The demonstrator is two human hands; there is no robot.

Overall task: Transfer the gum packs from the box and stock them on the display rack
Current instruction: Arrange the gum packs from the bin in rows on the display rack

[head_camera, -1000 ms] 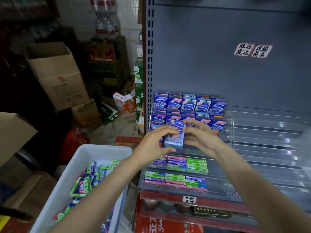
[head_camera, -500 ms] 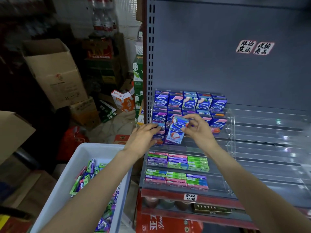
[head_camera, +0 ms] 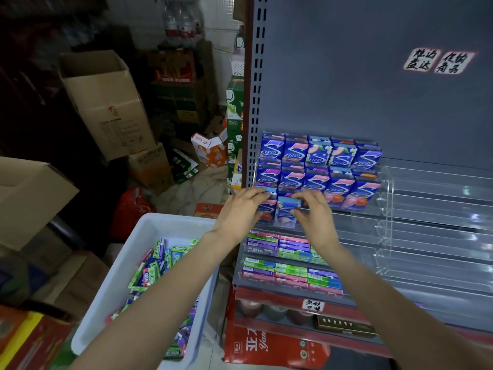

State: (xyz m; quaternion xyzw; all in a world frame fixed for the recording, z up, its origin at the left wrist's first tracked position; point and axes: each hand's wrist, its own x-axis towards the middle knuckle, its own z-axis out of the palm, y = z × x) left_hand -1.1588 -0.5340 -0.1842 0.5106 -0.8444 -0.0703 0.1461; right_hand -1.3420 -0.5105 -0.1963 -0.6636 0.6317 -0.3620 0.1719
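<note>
Head view: my right hand [head_camera: 312, 217] pinches the blue gum pack [head_camera: 286, 212] on the acrylic display rack [head_camera: 384, 198]; my left hand [head_camera: 241, 212] rests flat-fingered beside it. I'd square it upright against its neighbour before letting go.

Your left hand [head_camera: 241, 209] covers most of the leftmost third-tier gum pack [head_camera: 266, 213]; your right hand [head_camera: 313, 217] masks the adjacent pack's [head_camera: 286, 210] right edge
</note>
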